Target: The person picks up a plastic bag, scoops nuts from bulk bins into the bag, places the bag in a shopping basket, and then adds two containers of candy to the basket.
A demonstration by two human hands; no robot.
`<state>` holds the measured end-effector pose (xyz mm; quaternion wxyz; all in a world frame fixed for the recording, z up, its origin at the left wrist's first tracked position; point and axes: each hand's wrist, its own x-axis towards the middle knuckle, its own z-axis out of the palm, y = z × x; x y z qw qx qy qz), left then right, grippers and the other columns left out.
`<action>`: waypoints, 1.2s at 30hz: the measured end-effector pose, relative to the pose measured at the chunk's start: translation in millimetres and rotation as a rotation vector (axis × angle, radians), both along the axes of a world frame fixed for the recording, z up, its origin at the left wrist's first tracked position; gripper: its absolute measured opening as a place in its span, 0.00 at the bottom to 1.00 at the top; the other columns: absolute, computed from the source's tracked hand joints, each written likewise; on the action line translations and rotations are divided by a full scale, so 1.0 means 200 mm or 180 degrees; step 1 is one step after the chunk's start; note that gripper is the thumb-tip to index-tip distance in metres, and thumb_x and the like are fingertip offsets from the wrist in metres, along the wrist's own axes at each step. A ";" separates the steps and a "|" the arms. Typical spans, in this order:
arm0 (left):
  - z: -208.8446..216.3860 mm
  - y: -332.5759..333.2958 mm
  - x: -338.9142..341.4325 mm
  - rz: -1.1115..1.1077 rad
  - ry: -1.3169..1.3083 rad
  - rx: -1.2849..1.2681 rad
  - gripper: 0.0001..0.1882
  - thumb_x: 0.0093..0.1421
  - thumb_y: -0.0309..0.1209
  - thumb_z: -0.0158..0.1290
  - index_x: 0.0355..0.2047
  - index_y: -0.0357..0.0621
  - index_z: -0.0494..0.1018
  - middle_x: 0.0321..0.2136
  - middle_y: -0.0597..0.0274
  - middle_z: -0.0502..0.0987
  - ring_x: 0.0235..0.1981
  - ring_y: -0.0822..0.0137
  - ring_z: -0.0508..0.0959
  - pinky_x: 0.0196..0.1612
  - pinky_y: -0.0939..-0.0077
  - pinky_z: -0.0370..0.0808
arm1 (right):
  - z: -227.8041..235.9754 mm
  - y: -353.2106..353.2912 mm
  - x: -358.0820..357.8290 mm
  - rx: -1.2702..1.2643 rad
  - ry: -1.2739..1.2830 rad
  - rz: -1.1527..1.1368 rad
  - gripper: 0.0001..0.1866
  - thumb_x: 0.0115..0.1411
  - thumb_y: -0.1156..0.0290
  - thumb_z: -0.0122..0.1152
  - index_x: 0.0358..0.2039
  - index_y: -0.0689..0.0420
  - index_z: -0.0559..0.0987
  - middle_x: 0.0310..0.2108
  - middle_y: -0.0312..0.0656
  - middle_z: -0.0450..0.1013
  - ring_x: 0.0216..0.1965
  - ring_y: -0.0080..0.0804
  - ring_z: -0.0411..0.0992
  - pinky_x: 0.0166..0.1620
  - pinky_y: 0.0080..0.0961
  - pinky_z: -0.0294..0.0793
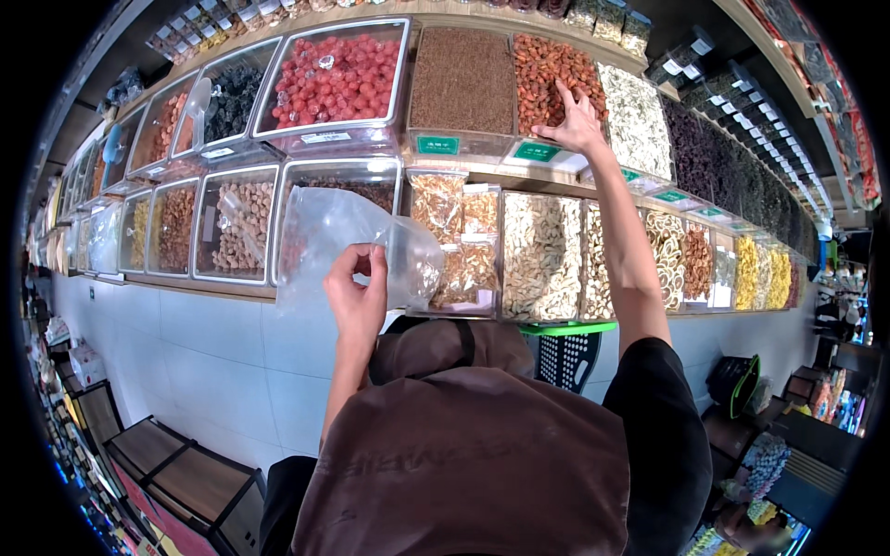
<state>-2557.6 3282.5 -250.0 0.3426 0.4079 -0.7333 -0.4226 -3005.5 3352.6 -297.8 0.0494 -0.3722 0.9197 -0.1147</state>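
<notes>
My left hand (pixel 358 295) is closed in a pinch on a clear plastic bag (pixel 332 227), which hangs loosely in front of the lower bins and has a few pale bits near its right end. My right hand (pixel 577 126) reaches forward over an upper bin of small reddish-orange dried pieces (pixel 545 69). Its fingers are spread, with the fingertips at the surface of the pieces and the thumb pointing left. Nothing shows in its grasp. Left of this bin lies one of fine brown grains (pixel 461 79); on its right is one of whitish dried pieces (pixel 635 116).
A lidded bin of wrapped red sweets (pixel 334 79) stands upper left. Below are packed bags (pixel 464 241) and a bin of pale slices (pixel 540 259). A black basket with a green rim (pixel 565 352) sits close to my body. Jars (pixel 612 23) line the back shelf.
</notes>
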 end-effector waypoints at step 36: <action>0.06 -0.02 0.00 -0.0019 -0.0049 0.0122 0.08 0.60 0.29 0.56 0.30 0.35 0.77 0.20 0.60 0.77 0.22 0.74 0.75 0.24 0.77 0.71 | 0.22 0.06 0.15 -0.3189 -0.3507 -0.0739 0.09 0.64 0.64 0.56 0.36 0.55 0.71 0.21 0.32 0.66 0.16 0.17 0.60 0.15 0.14 0.53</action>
